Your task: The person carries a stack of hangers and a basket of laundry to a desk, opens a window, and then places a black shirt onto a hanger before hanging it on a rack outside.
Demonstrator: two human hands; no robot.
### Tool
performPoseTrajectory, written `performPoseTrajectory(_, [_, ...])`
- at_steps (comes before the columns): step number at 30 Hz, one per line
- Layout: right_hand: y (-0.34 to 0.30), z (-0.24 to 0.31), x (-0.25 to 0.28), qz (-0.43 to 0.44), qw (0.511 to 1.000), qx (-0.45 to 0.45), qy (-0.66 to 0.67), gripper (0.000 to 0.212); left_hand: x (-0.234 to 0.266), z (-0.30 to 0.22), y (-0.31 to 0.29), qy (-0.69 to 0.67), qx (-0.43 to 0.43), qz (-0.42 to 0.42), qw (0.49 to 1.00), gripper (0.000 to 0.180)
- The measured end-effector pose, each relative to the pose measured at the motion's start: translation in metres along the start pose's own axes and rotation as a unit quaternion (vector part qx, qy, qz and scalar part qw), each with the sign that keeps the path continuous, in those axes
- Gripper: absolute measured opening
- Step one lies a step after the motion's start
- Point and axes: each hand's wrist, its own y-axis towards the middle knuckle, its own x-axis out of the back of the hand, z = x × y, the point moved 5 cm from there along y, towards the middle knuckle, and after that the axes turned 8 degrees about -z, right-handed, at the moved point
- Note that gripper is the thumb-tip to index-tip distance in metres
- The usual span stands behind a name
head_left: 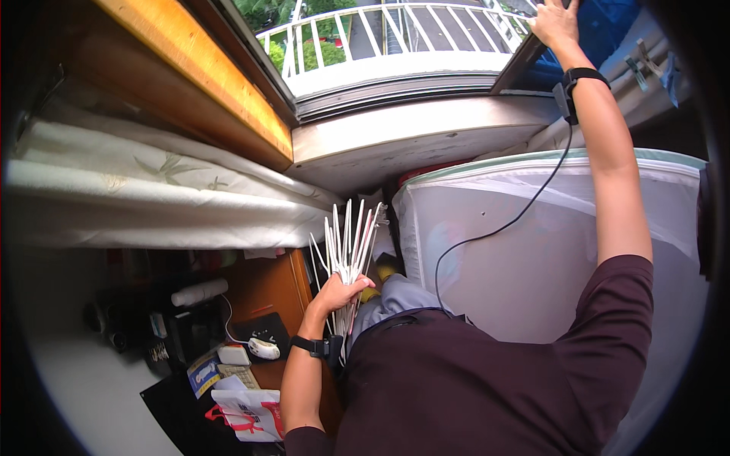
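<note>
White mesh hamper [532,251], the largest item, fills 3 to 5 o'clock; a black cable [502,228] crosses its face. Rolled pale bedding [152,190] with a leaf print lies at 9 o'clock under an orange wooden sill [205,68]. Grey window ledge [426,133] at 12 o'clock, white balcony railing [395,30] beyond it. Brown desk [266,292] at 7 o'clock, cluttered with small items.

Hangers [348,247]: a bundle of white wire hangers at centre, long axis upright, ends fanning toward 12 o'clock, standing between the bedding and the hamper. Left hand [338,292] is clamped around the bundle's lower part. Right hand [555,23], well apart at 1 o'clock, rests on the window frame [513,64] with fingers loosely spread, gripping nothing that can be seen.

Packages at 7 o'clock: a white bag [247,414] with red markings, and a small blue-and-yellow box [204,372] just above it.
</note>
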Motion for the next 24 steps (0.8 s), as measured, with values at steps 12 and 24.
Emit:
performPoseTrajectory(12, [0.016,-0.030,-0.053,0.077,0.980,-0.004,-0.182,0.039,-0.004,-0.028,-0.102,-0.037,-0.018,-0.018,0.999,0.022])
performPoseTrajectory(24, [-0.057,0.244,0.083,0.152,0.860,0.399,0.280,0.027,0.024,-0.017,-0.208,-0.013,-0.039,-0.091,0.995,0.021])
